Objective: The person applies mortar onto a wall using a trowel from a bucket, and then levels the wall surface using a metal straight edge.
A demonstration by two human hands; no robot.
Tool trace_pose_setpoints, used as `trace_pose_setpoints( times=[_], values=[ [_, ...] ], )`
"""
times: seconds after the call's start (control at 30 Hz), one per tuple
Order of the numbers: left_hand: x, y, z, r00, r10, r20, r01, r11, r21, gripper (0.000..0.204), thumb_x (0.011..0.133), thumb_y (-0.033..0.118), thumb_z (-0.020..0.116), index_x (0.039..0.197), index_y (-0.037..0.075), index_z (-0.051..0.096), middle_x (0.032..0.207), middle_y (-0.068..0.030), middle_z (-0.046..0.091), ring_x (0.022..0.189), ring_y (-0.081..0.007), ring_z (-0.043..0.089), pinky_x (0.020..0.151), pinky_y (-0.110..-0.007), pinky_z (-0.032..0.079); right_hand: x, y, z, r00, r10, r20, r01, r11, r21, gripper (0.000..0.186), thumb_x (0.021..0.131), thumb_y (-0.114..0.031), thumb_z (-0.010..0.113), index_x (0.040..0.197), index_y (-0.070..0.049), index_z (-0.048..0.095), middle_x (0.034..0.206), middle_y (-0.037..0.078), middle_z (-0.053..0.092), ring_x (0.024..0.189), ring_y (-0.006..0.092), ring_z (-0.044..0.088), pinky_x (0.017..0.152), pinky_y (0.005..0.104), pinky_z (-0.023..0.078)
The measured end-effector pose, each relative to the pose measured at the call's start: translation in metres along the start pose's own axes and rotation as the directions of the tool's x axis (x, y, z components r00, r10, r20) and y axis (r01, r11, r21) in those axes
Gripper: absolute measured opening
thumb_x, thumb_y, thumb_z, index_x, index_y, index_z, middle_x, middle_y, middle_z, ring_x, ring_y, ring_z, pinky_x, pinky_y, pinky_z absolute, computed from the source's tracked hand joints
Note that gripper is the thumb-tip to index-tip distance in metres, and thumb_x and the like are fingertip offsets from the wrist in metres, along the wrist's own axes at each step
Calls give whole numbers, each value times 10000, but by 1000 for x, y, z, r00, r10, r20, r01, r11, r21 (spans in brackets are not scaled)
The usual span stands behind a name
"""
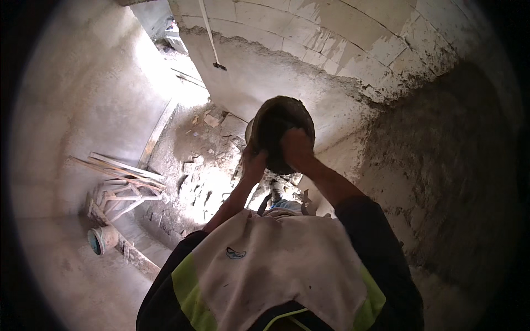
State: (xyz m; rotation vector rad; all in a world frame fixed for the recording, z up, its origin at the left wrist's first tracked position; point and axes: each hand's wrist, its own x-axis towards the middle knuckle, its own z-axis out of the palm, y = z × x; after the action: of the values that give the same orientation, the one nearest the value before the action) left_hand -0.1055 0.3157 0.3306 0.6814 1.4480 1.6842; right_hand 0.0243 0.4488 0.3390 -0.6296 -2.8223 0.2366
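A round bucket (280,107) with a mortar-smeared rim is raised in front of my chest, its dark mouth tipped toward me. My left hand (254,164) is closed on the bucket's left lower rim. Across the mouth reaches my right hand (297,148), its fingers curled down into the shadow inside. What those fingers grip, if anything, is hidden, and the bucket's contents are too dark to make out.
Rubble (201,185) covers the floor below, beside a bright opening (185,71). A wooden trestle (130,190) and a second bucket (103,240) are at left. Ahead rises a partly plastered block wall (326,33); dark, rough plaster (441,171) coats the right wall.
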Motion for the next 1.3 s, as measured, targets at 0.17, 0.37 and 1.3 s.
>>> trace_pose_setpoints(
  times=[0.17,0.37,1.3],
  values=[
    [-21,16,-42,985,-48,-164,16,982,-190,489,695,22,504,1183,0,520,966,-82,613,797,-142,558,676,-272,464,21,-85,-47,925,221,310,-160,964,-210,187,752,-115,566,899,-2,599,834,166,592,777,330,583,654,390,533],
    [-53,31,-61,981,108,-159,-83,984,160,489,691,50,501,1177,-2,529,838,-94,604,700,-133,548,614,-295,457,-9,-84,12,990,-27,-136,6,988,-157,300,726,-126,587,998,-2,563,809,115,555,752,263,569,629,393,484],
    [-90,50,-41,987,-16,158,31,995,-95,456,738,1,538,1192,-7,500,1020,-38,566,866,-130,512,750,-255,437,-117,-120,-34,836,286,468,-546,349,762,227,707,-169,688,840,-49,548,751,51,548,757,190,555,667,369,447]
  ],
)
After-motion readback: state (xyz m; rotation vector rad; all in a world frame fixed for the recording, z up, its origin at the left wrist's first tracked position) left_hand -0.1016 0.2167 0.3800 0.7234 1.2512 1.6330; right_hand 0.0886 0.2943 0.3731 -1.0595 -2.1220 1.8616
